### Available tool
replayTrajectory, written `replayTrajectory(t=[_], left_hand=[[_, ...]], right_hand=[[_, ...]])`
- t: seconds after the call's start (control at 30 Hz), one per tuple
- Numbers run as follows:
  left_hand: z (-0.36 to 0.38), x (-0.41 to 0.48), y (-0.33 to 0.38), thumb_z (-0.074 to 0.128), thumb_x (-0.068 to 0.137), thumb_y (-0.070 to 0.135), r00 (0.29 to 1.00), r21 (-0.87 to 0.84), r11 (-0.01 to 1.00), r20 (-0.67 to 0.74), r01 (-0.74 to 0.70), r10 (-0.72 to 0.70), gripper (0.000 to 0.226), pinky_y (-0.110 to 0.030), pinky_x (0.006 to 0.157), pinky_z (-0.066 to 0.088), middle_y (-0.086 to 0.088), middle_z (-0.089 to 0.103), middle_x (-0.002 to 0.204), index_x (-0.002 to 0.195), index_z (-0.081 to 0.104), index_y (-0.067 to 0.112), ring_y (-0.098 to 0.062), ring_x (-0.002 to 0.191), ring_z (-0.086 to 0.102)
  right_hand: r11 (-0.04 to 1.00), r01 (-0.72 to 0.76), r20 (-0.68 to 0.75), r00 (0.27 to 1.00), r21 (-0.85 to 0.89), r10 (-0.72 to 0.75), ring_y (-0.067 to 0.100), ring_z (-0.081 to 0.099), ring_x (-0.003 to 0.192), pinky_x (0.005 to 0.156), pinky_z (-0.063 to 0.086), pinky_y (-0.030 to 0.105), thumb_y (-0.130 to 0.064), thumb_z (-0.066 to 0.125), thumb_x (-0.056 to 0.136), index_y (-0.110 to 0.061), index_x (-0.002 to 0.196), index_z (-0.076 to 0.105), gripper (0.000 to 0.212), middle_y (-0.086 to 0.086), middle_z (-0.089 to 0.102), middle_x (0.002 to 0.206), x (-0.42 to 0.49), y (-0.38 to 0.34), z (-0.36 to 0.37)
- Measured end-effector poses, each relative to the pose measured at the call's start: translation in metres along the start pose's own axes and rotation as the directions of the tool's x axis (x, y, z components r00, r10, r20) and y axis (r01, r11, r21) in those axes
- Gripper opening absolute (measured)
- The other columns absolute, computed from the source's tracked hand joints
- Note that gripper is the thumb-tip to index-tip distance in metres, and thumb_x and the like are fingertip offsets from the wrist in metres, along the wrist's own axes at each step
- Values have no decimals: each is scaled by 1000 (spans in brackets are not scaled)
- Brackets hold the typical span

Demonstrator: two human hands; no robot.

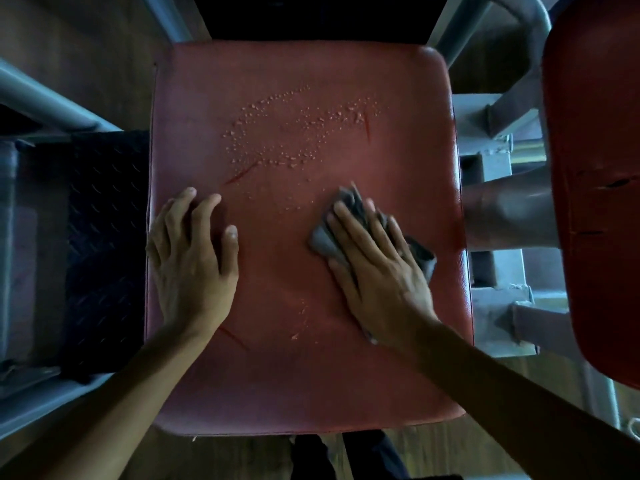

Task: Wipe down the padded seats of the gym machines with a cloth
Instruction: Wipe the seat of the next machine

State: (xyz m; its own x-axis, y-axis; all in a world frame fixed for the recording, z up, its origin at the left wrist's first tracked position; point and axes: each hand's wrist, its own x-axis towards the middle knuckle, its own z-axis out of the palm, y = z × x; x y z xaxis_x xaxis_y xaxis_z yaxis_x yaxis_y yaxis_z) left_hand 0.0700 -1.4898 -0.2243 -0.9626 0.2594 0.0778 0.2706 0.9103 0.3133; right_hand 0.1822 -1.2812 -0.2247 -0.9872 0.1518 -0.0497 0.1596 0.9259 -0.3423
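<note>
A red padded seat (298, 368) fills the middle of the view, scratched in places. Water droplets (294, 133) are scattered over its far half. My right hand (377, 268) lies flat on a crumpled grey cloth (323, 240), fingers straight, pressing it onto the seat's right side. The cloth shows around my fingers and past the hand's right edge. My left hand (194, 258) rests flat on the seat's left side, fingers spread, holding nothing.
A second red pad (595, 168) stands at the right edge. Grey metal frame tubes (502, 123) run beside the seat on the right and a rail (45, 98) on the left. A black diamond-plate step (107, 244) lies at the left. Wooden floor shows below.
</note>
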Motion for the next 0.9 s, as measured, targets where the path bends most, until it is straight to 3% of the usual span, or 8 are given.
replayTrajectory(t=[0.07,0.2,0.37,0.5,0.67,0.8,0.83,0.9], left_hand=[[-4,8,-2,44,97,38,1000,-52,999,-1,7,-7,44,-52,110,30,-9,40,146,134,52,16,-31,134,35],[-4,50,2,43,102,38,996,-51,995,12,-87,88,48,-48,120,15,-7,29,157,146,39,19,-27,147,22],[13,86,15,36,102,43,989,-23,994,102,-103,105,54,-53,121,11,-4,17,163,152,29,24,-25,152,8],[18,83,16,36,102,42,992,21,996,91,-89,87,54,-49,123,8,-4,17,164,152,28,23,-23,152,7],[16,83,18,36,102,44,993,13,996,83,-85,84,55,-49,123,8,-4,18,163,152,29,22,-23,152,8],[15,83,19,33,101,46,994,39,996,81,-80,77,56,-49,123,9,-4,19,163,152,30,22,-24,152,10],[15,83,20,32,101,46,994,40,996,87,-76,72,56,-49,123,9,-4,19,163,152,29,22,-24,152,9],[15,84,20,32,101,46,993,48,996,95,-76,71,57,-49,123,9,-4,18,163,153,28,23,-23,152,9]], right_hand=[[999,18,-16,1000,-52,-19,20,16,151,122,19,45,-38,37,104,-23,151,36,50,-7,27,160,-8,28,-7],[952,-308,-96,947,0,306,24,8,152,123,8,46,-45,27,104,-25,154,25,55,-7,19,163,60,32,-7],[992,-88,-24,996,-94,86,21,7,152,124,6,43,-45,24,104,-24,155,26,55,-8,17,163,43,34,-5],[925,-378,-121,917,36,380,24,6,152,124,2,45,-43,26,105,-24,155,22,54,-8,17,163,92,21,-7],[996,-10,8,1000,-85,11,22,9,152,123,10,46,-42,33,105,-27,153,31,50,-11,22,161,55,36,-13],[944,-324,-79,941,63,328,21,1,153,124,0,45,-43,30,105,-28,155,26,52,-12,17,163,109,38,-15],[937,-341,-79,934,81,347,21,1,153,124,-1,44,-43,29,105,-26,155,26,53,-11,17,163,111,28,-14],[986,-163,-48,985,36,165,22,5,152,124,3,44,-42,31,105,-24,154,30,52,-9,21,162,90,21,-10]])
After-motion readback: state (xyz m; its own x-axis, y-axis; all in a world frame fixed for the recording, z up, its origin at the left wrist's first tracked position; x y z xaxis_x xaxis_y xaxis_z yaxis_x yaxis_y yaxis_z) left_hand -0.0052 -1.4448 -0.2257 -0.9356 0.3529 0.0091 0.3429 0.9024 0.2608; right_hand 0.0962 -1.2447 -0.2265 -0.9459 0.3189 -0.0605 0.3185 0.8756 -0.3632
